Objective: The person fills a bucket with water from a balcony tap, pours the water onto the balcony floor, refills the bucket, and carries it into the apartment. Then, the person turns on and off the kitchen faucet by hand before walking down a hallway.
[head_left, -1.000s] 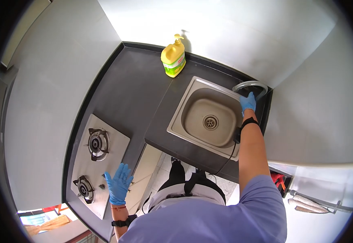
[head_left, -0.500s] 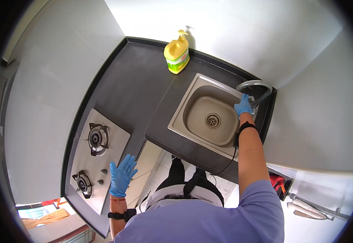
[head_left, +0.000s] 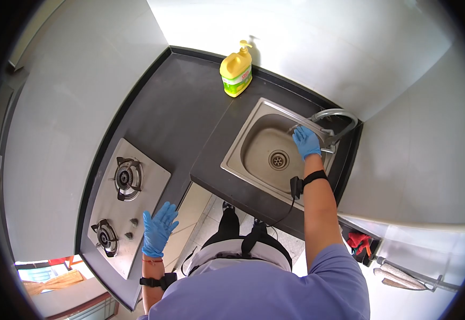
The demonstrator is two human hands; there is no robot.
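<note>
My right hand (head_left: pixel 306 142), in a blue glove, is over the right side of the steel sink (head_left: pixel 249 154), below the curved faucet (head_left: pixel 339 113). Its fingers are stretched out, and nothing is seen in them. Clear streaks near the fingertips look like running water. The round drain (head_left: pixel 279 159) shows in the basin to the left of this hand. My left hand (head_left: pixel 159 228), gloved in blue too, hangs open with spread fingers near the counter's front edge, beside the gas stove (head_left: pixel 150 178). It holds nothing.
A yellow pump bottle (head_left: pixel 236 74) stands on the dark counter (head_left: pixel 184 96) by the back wall. Two burners with black pan supports are on the stove at left. A red cloth (head_left: pixel 359 242) and a rail with a white cloth (head_left: pixel 403 277) are at lower right.
My right hand has left the faucet's base and moved left over the basin, its fingers now under the spout. Streaks like water have appeared there. My left hand has barely moved.
</note>
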